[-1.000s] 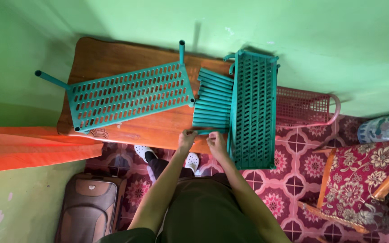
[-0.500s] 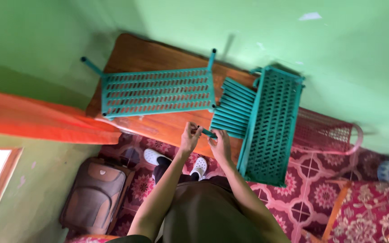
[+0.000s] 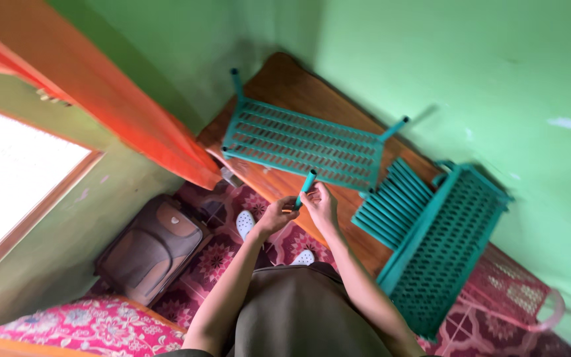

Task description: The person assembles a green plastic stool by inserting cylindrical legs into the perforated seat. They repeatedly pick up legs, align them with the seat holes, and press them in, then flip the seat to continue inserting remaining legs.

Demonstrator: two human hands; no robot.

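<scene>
I'm looking straight down at both hands meeting over the near edge of the table [image 3: 279, 86]. My left hand [image 3: 276, 215] and right hand [image 3: 320, 203] are both closed round one teal tube [image 3: 306, 186], gripping its lower end. The tube's long axis runs up and away from me, its free tip touching or just short of the near rail of the slatted shelf [image 3: 305, 142] lying flat on the table; I can't tell which. The right hand sits slightly higher on the tube, nearer the shelf. That shelf has tubes standing at three corners. Off to my right, a bundle of spare tubes [image 3: 391, 201] lies beside a second shelf [image 3: 444, 244].
</scene>
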